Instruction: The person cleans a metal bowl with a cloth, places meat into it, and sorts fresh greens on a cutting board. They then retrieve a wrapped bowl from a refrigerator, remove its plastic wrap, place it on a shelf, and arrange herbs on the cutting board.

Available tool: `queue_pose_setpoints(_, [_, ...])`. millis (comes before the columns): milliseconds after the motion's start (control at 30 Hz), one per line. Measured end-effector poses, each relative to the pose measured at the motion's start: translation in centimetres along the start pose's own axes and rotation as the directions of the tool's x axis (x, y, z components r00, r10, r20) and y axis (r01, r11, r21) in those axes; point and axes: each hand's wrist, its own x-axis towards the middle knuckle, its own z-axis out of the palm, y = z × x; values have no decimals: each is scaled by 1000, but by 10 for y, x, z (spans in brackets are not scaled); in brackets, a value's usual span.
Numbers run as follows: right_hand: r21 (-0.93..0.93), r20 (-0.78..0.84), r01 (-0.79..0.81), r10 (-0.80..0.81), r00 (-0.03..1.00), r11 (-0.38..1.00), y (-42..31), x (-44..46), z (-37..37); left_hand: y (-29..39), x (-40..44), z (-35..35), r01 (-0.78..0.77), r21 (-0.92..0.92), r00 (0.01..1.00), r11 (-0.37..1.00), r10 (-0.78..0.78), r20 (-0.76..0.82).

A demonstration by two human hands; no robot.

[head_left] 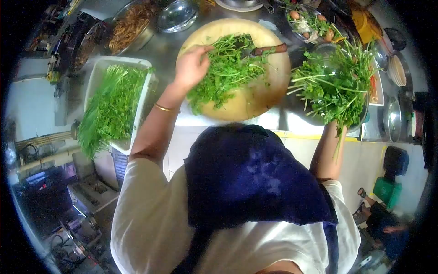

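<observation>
My left hand [192, 64] is at the left edge of a round wooden chopping board [273, 86], its fingers loosely bent beside a pile of leafy green herbs [232, 68]. Nothing shows in it. A cleaver [270, 50] with a dark wooden handle lies on the board, its blade partly covered by the leaves. On the right, my right hand [335, 128] is mostly hidden under a big bunch of cilantro-like herbs [335, 84], which it holds up over a bowl, stems pointing left.
A white plastic tub [144, 93] full of greens stands left of the board. Behind are a pan of brown food [130, 27], a metal bowl [178, 16] and a bowl of eggs and scraps [315, 27]. At the lower right, a person [385, 223] is partly visible.
</observation>
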Motion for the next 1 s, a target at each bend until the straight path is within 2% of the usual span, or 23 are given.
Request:
queue_pose_setpoints(33, [1,2,-3,3,1000,1000,1,-1,0,-4,1,4,-57,23,990,998,60,-129])
queue_pose_setpoints(100, [0,5,-7,7,1000,1000,3,-1,-1,11,-5,3,-123,152,984,981,141,-110])
queue_pose_setpoints(167, [4,7,-7,7,1000,1000,3,-3,-1,15,-21,14,-352,116,934,929,356,-13])
queue_pose_setpoints(233, [8,8,-4,4,1000,1000,4,-5,-2,16,-39,36,-416,200,909,887,405,96])
queue_pose_setpoints(300, [13,12,-2,2,1000,1000,3,-6,-2,15,-46,46,-350,280,933,894,304,193])
queue_pose_setpoints(400, [15,17,0,0,1000,1000,3,-9,-3,10,-38,58,-205,377,978,903,171,121])
queue_pose_setpoints(533, [19,23,1,-2,1000,1000,3,-11,-3,12,-29,61,-188,359,965,914,103,242])
queue_pose_setpoints(633, [28,28,6,-7,1000,1000,5,-14,-3,9,-29,69,-159,399,965,903,58,255])
queue_pose_setpoints(733, [29,38,12,-13,999,1000,6,-15,-4,15,-27,70,-155,366,981,917,99,167])
queue_pose_setpoints(833, [29,75,10,-12,997,1000,5,-13,-6,10,-23,80,-171,456,974,873,80,211])
queue_pose_setpoints(933, [23,70,17,-19,997,1000,5,-14,-8,13,-18,77,-37,379,993,925,-10,121])
queue_pose_setpoints(1000, [20,37,22,-23,999,1000,7,-14,-11,7,-13,70,-7,275,999,962,-2,34])
